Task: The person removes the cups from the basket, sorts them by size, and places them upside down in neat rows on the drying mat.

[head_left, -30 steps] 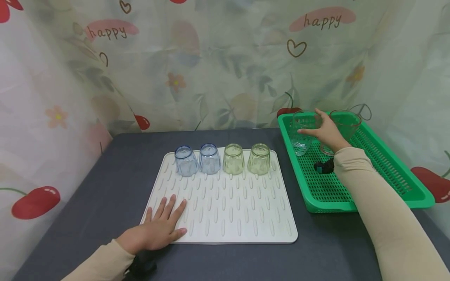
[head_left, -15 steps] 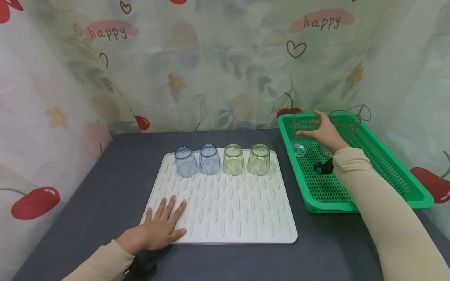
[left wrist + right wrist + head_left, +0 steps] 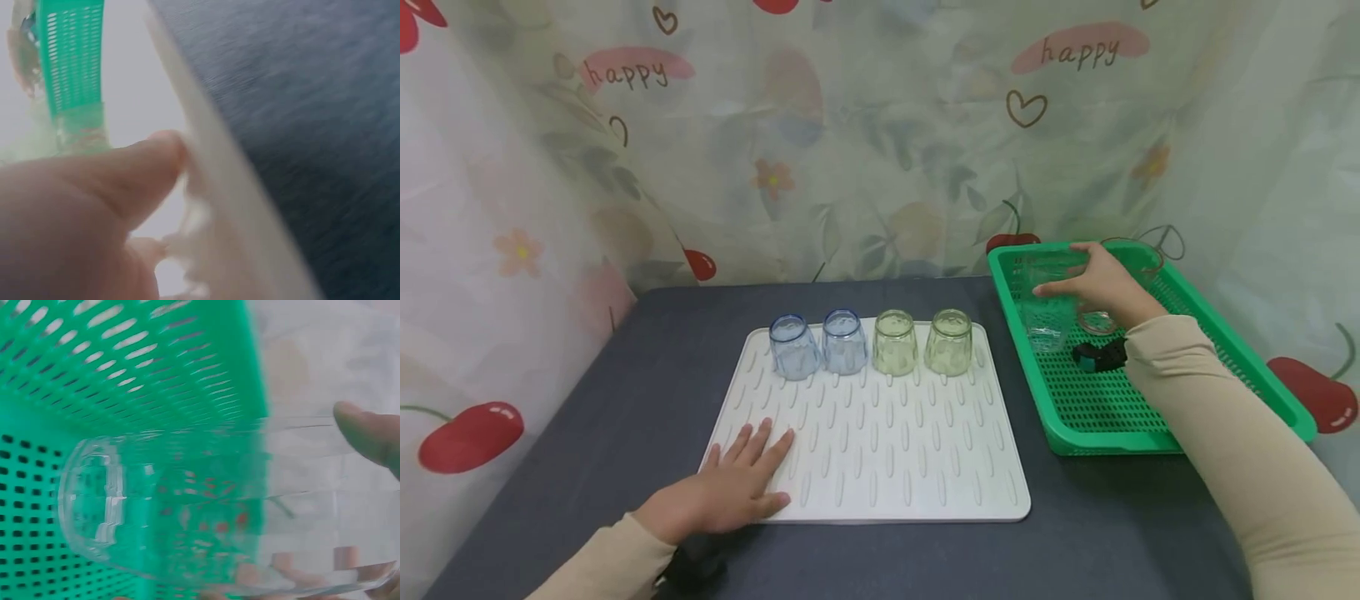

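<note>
My left hand [image 3: 715, 496] rests spread flat on the lower left corner of a white ridged mat [image 3: 880, 467]. In the left wrist view its thumb [image 3: 150, 162] lies by the mat's edge. At the right, my right hand [image 3: 1108, 287] grips a tall clear glass [image 3: 1047, 321] inside a green basket [image 3: 1045, 417]. The right wrist view has its thumb [image 3: 365, 431] on one side of the clear glass and its fingers on the other, partly seen through it. Behind that hand stands another glass [image 3: 1097, 323] with a reddish rim, mostly hidden.
Two blue glasses [image 3: 794, 350] [image 3: 845, 343] and two green glasses [image 3: 895, 343] [image 3: 950, 343] stand upside down along the mat's back edge. A black wrist strap [image 3: 1101, 356] shows below the right hand. Patterned cloth [image 3: 865, 167] hangs around the dark table [image 3: 647, 375].
My right hand and the clear glass have shifted slightly down and towards me in the basket. The head view has moved a little. My left hand stays on the mat.
</note>
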`<state>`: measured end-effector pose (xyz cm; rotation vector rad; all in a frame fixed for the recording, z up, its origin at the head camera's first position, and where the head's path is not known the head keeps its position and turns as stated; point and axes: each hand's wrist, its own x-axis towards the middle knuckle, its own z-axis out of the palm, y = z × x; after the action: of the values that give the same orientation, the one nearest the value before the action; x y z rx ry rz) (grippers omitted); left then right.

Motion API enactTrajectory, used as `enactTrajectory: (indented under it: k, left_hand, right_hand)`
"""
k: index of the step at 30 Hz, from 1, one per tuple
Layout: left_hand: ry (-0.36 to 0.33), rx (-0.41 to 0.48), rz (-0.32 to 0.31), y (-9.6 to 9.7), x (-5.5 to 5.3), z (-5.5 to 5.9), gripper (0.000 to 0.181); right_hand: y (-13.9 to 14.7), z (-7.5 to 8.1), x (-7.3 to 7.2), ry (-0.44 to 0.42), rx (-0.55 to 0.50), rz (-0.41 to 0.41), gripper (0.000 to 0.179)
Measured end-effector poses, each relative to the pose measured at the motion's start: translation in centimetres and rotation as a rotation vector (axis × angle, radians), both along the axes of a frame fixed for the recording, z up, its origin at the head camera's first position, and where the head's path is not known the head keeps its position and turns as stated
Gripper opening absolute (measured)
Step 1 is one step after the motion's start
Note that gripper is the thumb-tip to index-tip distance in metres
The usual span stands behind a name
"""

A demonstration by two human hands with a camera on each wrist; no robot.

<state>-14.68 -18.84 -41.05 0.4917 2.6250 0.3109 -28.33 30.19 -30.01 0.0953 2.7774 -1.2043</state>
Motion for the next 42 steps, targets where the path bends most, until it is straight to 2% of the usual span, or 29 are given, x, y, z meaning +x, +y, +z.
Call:
enactTrajectory:
  k: [5,12,16,20,23,25,28,33,38,42]
  left_hand:
    - [0.060,0.055,-0.029,-0.1,-0.2,2.1,0.079]
    - [0.262,0.225,-0.037,0.2,-0.6,6.0,0.074]
    - [0.416,0.311,-0.020,0.4,-0.4,8.2,0.071]
    - [0.583,0.427,-0.020,1.0,0.0,9.8,0.068]
    - [0.683,0.527,-0.044,1.7,0.3,10.4,0.069]
    - [0.721,0.583,-0.055,2.3,0.5,10.4,0.069]
    - [0.685,0.660,-0.066,3.3,0.6,10.2,0.068]
    - [0.495,0.776,-0.095,5.4,0.5,9.3,0.066]
    - [0.353,0.888,-0.097,7.3,0.5,8.9,0.067]
    - [0.290,0.930,-0.093,8.4,0.4,8.4,0.070]
  right_hand:
    - [-0.2,2.2,1.3,0.000,-0.020,0.021,0.115]
    - [-0.5,5.9,3.6,0.063,-0.072,0.068,0.109]
    - [-1.4,7.5,5.1,0.117,-0.104,0.084,0.103]
    - [-2.7,8.2,6.8,0.182,-0.100,0.091,0.097]
    - [-3.9,8.1,8.2,0.244,-0.094,0.091,0.092]
    - [-4.8,7.8,9.0,0.282,-0.107,0.104,0.089]
    - [-6.3,7.1,9.9,0.312,-0.158,0.140,0.088]
    - [-8.9,5.3,11.0,0.321,-0.223,0.236,0.088]
    - [-11.1,3.2,11.6,0.269,-0.222,0.303,0.090]
    - [-12.6,1.6,12.0,0.258,-0.217,0.344,0.089]
